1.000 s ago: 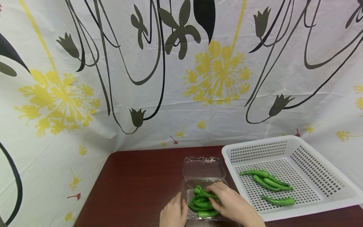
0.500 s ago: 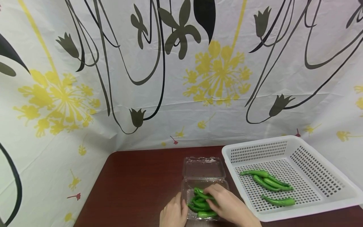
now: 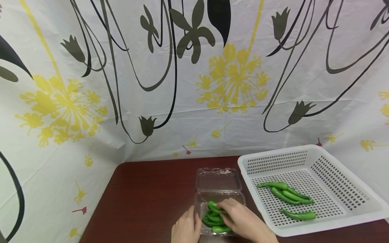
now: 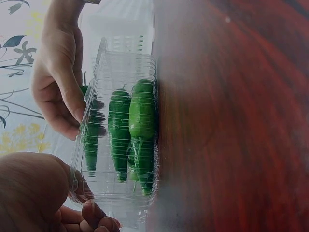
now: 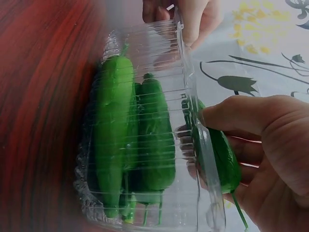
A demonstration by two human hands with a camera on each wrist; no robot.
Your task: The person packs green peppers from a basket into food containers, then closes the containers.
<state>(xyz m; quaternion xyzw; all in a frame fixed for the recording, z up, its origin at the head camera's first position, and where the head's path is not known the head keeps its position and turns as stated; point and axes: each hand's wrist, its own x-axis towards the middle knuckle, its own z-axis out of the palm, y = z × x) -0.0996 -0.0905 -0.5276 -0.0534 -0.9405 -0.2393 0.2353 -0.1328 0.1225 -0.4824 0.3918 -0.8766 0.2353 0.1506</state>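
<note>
A clear plastic clamshell box [image 3: 218, 179] lies with its lid folded back, and several green chili peppers [image 3: 214, 220] fill its base. My left hand [image 3: 186, 227] grips the box's left side; in the left wrist view its thumb and fingers [image 4: 100, 221] are at the wall. My right hand [image 3: 243, 218] is over the base's right part. Its thumb and curled fingers hold one green chili pepper [image 5: 225, 164], seen at the rim in the right wrist view. From the head, fingers partly hide that pepper.
To the right stands a white perforated plastic basket [image 3: 334, 225] with several green peppers [image 3: 291, 195] inside. The box rests on a dark red-brown table [image 3: 152, 199]. A patterned white cloth [image 3: 188, 128] hangs behind and at the sides.
My right hand has shifted slightly left and down in the box with the chili pepper. The left hand and the basket have kept their places.
</note>
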